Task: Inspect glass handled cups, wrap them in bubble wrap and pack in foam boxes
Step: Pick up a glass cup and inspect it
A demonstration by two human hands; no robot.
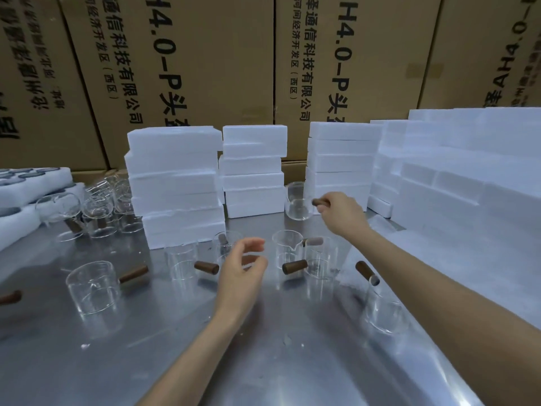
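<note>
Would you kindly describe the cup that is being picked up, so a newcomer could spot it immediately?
Start at the three foam box stacks along the cardboard wall. In the gap left of the rightmost stack hangs one glass cup. Unlike the cups standing on the metal table, the right hand grips its brown handle.

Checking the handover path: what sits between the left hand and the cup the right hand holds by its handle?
Head view: a spouted glass cup stands between the left hand and the held cup; otherwise bare steel table.
</note>
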